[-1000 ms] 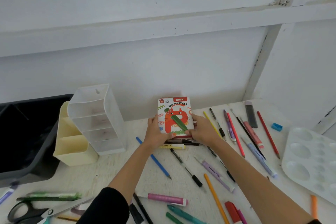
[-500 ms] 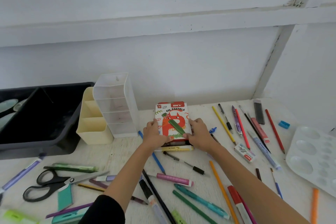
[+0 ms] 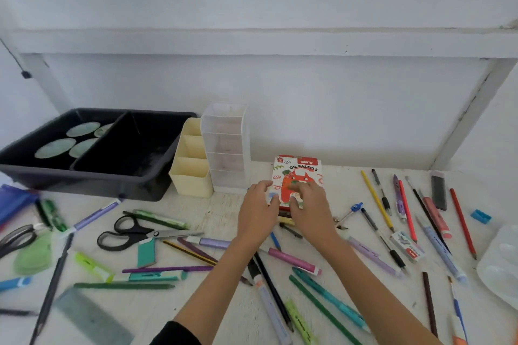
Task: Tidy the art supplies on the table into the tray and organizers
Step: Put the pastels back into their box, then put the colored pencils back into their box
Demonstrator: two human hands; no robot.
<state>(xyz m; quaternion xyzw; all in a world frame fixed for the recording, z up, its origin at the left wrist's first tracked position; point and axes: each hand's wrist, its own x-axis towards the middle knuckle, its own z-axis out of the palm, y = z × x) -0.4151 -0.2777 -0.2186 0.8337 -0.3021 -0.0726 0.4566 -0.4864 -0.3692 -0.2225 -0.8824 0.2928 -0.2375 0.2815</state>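
The oil pastels box (image 3: pixel 301 172) lies on the worktop (image 3: pixel 224 206) just right of the clear organizer (image 3: pixel 228 148), which stands touching the cream organizer (image 3: pixel 190 180). Only the box's far half shows; both hands cover its near half. The left grip (image 3: pixel 259 213) sits at the box's left edge, its fingers loosely spread and fairly straight, the thumb resting on the printed face. The right grip (image 3: pixel 311 207) lies over the face with its fingers bent, smeared by motion blur; a scrap of green shows under the fingertips, too small to identify, and I cannot tell whether this grip pinches anything or only presses. Dark and yellow pen ends (image 3: pixel 286 218) poke out below the box, mostly hidden by the wrists. To the left, the black tray (image 3: pixel 98 186) has two compartments; pale round discs (image 3: pixel 56 148) lie in the left one, and the right one is too dark to read. Pens, pencils and black scissors (image 3: pixel 126 232) are scattered across the worktop. A white palette (image 3: pixel 501 266) is cut off by the right edge, and a second pair of scissors (image 3: pixel 16 238) by the left.
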